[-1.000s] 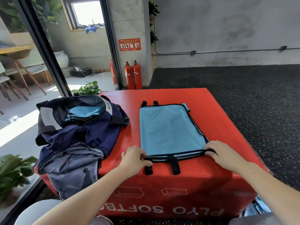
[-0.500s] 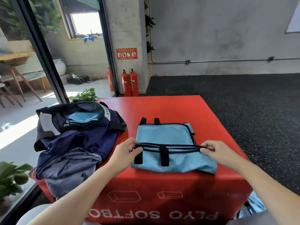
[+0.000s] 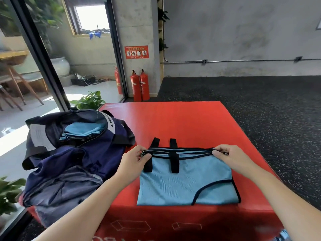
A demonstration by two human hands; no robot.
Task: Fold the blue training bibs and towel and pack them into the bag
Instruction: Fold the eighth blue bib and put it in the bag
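Light, limp sky-blue mesh bib with black trim (image 3: 184, 185), best held at its bound edge: left hand (image 3: 134, 160) and right hand (image 3: 228, 158) pinch its 12 o'clock corners.

Light-blue, black-trimmed bib (image 3: 184, 185) folded flat on red box; folded blue bibs (image 3: 83, 130) inside open navy bag (image 3: 73, 153)

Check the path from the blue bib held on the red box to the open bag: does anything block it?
Nothing visible does. Both hands pinch the bib; only bare red box lies between it and the bag, whose opening already holds folded blue cloth.
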